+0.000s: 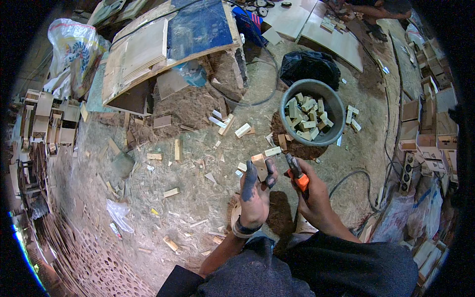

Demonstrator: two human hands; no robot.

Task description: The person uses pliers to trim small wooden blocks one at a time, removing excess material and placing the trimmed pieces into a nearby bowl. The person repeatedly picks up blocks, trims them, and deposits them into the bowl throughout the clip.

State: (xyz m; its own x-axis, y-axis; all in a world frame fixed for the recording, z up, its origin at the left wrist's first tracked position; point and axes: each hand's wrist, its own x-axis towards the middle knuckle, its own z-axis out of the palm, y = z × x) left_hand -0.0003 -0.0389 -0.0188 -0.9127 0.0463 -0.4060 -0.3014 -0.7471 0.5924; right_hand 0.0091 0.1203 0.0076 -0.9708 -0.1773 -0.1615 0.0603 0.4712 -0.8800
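Observation:
Between the dark-stained fingers and thumb of my left hand (255,200) is a small pale wooden block (259,165), held upright. My right hand (317,198) is closed around an orange-handled hand tool (301,182) with a dark metal head. The head points up toward the block, a short gap apart from it; its exact kind is partly hidden by my fingers. Just beyond my hands stands a grey round tub (338,134) with many small wooden blocks (309,116) inside. Several similar blocks (272,151) lie on the ground near my left fingertips.
Wood scraps and offcuts (171,192) litter the dusty floor. A low board-topped bench (148,49) stands at far left, a black plastic bag (310,69) behind the tub. Stacked wooden pieces line both sides. A cable and power strip (407,173) lie right. Another person's arm (368,11) shows at top right.

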